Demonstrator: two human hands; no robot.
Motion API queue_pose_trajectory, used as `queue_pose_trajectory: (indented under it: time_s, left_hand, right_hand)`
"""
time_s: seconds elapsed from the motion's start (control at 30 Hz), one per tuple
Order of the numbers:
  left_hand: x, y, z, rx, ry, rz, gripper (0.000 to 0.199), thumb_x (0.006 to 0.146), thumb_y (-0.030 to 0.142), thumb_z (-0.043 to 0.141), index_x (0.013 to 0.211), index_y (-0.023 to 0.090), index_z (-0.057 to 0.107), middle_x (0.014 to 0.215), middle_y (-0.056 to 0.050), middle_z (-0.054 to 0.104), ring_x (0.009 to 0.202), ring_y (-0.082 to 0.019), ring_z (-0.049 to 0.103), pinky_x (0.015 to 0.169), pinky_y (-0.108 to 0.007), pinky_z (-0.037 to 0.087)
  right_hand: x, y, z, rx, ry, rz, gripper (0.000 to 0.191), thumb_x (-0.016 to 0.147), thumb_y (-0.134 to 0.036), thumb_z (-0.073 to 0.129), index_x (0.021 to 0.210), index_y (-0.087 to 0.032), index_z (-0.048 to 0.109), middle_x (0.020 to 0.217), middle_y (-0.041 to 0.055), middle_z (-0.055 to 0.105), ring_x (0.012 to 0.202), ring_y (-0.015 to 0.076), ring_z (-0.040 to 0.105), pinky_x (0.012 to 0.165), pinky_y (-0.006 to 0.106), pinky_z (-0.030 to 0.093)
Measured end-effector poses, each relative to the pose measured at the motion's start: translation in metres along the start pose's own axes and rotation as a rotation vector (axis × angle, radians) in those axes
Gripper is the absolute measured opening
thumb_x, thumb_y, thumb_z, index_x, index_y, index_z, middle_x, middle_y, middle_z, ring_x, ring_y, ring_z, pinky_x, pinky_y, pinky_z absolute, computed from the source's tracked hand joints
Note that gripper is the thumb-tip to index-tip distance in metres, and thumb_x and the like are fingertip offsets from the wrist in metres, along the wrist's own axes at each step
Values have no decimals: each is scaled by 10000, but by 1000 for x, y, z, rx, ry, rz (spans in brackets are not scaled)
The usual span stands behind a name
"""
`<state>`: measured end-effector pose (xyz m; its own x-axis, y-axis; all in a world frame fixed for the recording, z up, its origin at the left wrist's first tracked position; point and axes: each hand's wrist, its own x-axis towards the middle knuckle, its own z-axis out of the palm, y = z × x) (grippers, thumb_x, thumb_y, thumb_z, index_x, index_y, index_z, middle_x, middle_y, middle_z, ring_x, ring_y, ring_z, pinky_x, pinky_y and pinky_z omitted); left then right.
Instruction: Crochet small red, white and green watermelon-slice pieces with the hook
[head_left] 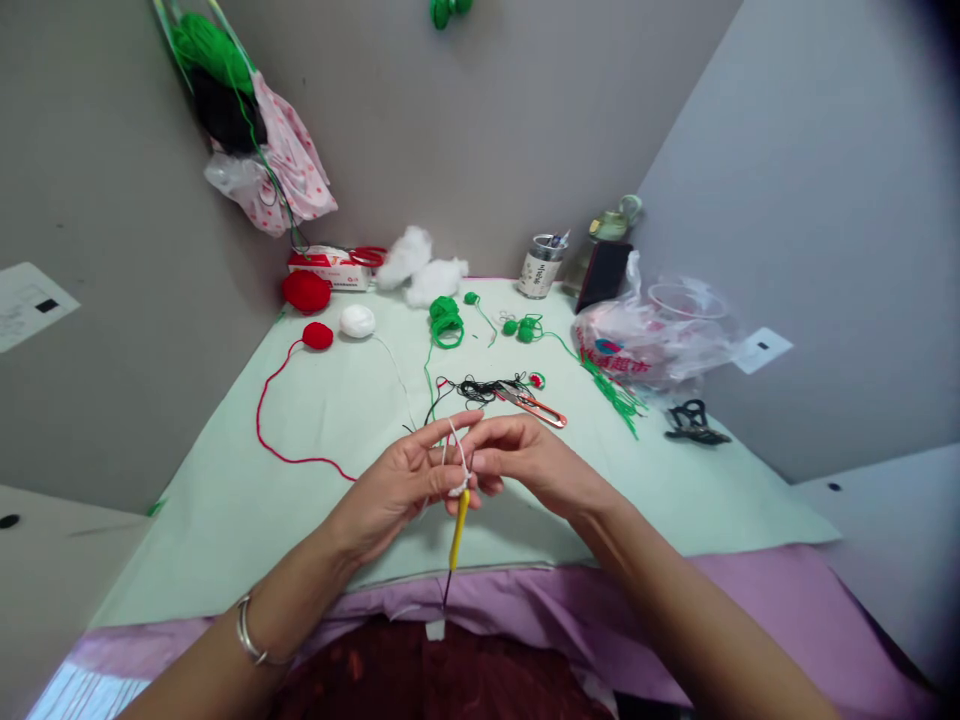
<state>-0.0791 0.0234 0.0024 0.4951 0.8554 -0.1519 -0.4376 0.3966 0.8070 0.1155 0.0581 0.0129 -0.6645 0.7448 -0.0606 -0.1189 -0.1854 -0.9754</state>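
Over the pale green surface [210,520], lower centre, I've got the hands together, left hand [405,485] pinching the white yarn piece [460,489] by the yellow hook [459,532], right hand [529,460] unclear, so I'd keep tension even.

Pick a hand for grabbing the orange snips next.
Right, probably: the right hand is close to the orange snips; the left hand is farther off, white yarn over its index finger.

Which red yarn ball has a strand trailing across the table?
The smaller red ball, beside the white ball; the larger red ball shows no trailing strand.
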Motion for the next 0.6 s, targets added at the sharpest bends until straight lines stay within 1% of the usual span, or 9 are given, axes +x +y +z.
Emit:
queue_pose_trajectory:
  time_s: [0.07, 0.17, 0.23, 0.3, 0.4, 0.47, 0.53, 0.6]
  left_hand:
    - [2, -1, -1, -25, 25, 22, 566, 798, 190, 903, 1341, 245, 752, 907, -54, 802, 734, -157, 734, 643, -227, 518]
    - [4, -3, -1, -55, 74, 49, 539, 788, 189, 917, 1306, 225, 770, 845, -26, 777, 695, -126, 717, 639, -201, 509]
    - [4, -3, -1, -60, 104, 52, 530, 781, 181, 923, 1290, 218, 777, 833, -18, 766, 706, -122, 721, 637, -186, 508]
    - [3, -5, -1, -65, 131, 54, 516, 767, 170, 931, 1262, 206, 788, 818, -11, 756, 698, -118, 720, 623, -178, 508]
    - [2, -10, 2, -91, 171, 50, 448, 736, 167, 951, 1164, 171, 820, 795, -12, 754, 672, -115, 719, 613, -172, 522]
    - [3, -15, 4, -128, 185, 37, 343, 704, 181, 973, 1017, 134, 840, 786, -23, 762, 669, -113, 718, 615, -164, 538]
    - [5, -19, 6, -166, 186, 26, 273, 675, 198, 992, 878, 118, 827, 766, -26, 765, 677, -109, 717, 618, -150, 549]
    - [7, -21, 7, -193, 183, 22, 272, 664, 215, 1002, 823, 121, 802, 737, -18, 757, 681, -103, 717, 621, -137, 558]
  right_hand:
    - [-1, 2, 5, -51, 139, -83, 277, 810, -468, 835, 794, -206, 749, 696, -4, 672, 616, 135, 580, 617, 286, 435]
    - [-7, 3, 13, -250, 335, -236, 241, 868, -432, 784, 760, -222, 738, 739, 2, 625, 671, 152, 550, 661, 305, 440]
    - [-11, 5, 18, -392, 430, -315, 236, 922, -402, 729, 764, -227, 718, 756, 9, 605, 707, 165, 535, 692, 316, 428]
    - [-17, 9, 22, -449, 492, -348, 255, 958, -399, 688, 768, -230, 690, 766, 15, 596, 729, 176, 523, 719, 326, 424]
    - [-24, 16, 25, -400, 533, -316, 274, 970, -422, 669, 778, -227, 669, 787, 20, 593, 736, 180, 518, 712, 325, 419]
    - [-28, 20, 25, -387, 531, -285, 281, 975, -422, 658, 780, -221, 664, 787, 20, 590, 734, 178, 526, 697, 318, 415]
    - [-30, 22, 23, -440, 510, -278, 275, 988, -407, 642, 790, -217, 663, 792, 21, 597, 734, 175, 541, 691, 309, 421]
    - [-30, 20, 14, -573, 483, -289, 265, 1020, -385, 604, 824, -217, 665, 806, 25, 618, 728, 171, 563, 681, 298, 436]
